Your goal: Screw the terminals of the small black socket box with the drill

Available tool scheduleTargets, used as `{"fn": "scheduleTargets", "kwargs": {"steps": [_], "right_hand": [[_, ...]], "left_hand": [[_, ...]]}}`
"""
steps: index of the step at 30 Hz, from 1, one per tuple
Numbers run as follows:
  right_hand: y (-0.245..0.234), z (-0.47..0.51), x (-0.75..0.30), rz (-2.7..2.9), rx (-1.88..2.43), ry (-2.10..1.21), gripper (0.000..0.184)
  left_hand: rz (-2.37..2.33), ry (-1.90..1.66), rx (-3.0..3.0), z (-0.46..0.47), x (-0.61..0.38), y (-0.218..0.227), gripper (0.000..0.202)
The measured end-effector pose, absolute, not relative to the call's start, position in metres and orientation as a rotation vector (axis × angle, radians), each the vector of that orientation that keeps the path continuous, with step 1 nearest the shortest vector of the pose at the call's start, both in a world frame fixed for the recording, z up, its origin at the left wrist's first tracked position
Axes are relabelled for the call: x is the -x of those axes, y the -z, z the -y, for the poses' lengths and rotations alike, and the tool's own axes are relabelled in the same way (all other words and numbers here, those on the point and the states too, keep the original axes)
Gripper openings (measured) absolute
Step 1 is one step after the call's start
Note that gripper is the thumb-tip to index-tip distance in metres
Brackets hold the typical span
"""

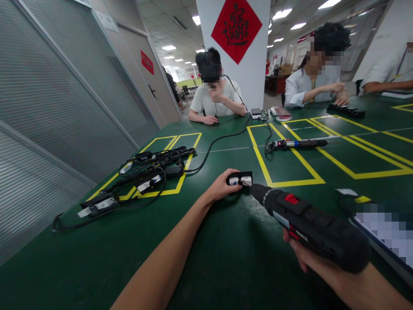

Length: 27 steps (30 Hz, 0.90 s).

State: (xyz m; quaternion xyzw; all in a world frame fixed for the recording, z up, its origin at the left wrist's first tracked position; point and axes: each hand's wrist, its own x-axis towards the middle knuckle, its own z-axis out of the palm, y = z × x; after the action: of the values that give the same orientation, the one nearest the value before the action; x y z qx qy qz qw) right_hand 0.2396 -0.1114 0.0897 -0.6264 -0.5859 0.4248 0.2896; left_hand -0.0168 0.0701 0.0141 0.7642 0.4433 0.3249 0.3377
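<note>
With my left hand (222, 185) I grip a small black open case (248, 175) against the green tabletop; white parts show inside it. My right hand (303, 254) is wrapped round the handle of a black cordless drill (306, 219) with red accents. The drill's bit points left into the case, beside my left fingers. Whether the tip touches a screw is too small to tell. Most of the drill's handle is hidden behind its body and my fingers.
Black power strips with cables (155, 172) lie at the left inside yellow tape outlines (295, 184). A corded electric screwdriver (297, 144) lies beyond my drill. A pixelated flat item (387, 232) is at the right. Across the table (129, 258) sit other people (214, 97), one near a black rack (346, 111).
</note>
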Motion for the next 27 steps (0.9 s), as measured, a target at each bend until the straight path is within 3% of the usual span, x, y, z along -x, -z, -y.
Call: {"fn": "scheduleTargets", "kwargs": {"steps": [8,15,27], "right_hand": [[-0.0951,0.1150,-0.2355,1.564,1.745,-0.971,0.037],[-0.0904,0.1142,-0.2392,1.661,1.679,-1.049,0.040],[-0.0900,0.1123,-0.2373,1.575,1.640,-1.051,0.032]], "left_hand": [[-1.121,-0.829,-1.986,-0.0685,0.0160,-0.0177,0.050],[-1.131,-0.843,-1.980,-0.0679,0.0154,-0.0178,0.049],[-1.146,-0.832,-1.957,-0.0685,0.0162,-0.0191,0.044]]}}
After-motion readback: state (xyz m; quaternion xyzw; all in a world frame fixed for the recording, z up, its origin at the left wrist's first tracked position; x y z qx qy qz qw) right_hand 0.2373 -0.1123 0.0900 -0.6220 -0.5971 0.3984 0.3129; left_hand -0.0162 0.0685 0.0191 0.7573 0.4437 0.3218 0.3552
